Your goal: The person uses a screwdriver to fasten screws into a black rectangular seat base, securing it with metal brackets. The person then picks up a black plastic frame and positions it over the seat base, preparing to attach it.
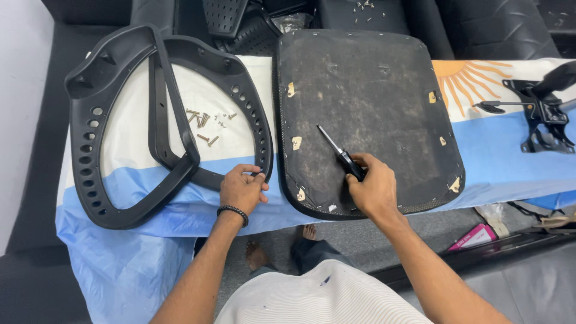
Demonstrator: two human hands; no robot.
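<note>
My right hand (pixel 373 187) grips a black-handled screwdriver (pixel 337 150) whose metal shaft points up and left over a dark, worn chair seat base (pixel 384 90) lying upside down on the table. My left hand (pixel 241 189) rests on the lower edge of a black plastic chair back frame (pixel 259 132), fingers curled on its rim. A second black frame (pixel 96 132) with a row of holes overlaps it at the left. Loose screws (pixel 204 123) lie on the cloth inside the frames.
A light blue and white cloth with a yellow sun (pixel 510 162) covers the table. A black metal chair mechanism with a lever (pixel 540 114) sits at the right edge. More black chair parts (pixel 240 24) lie behind. A pink box (pixel 477 237) lies on the floor.
</note>
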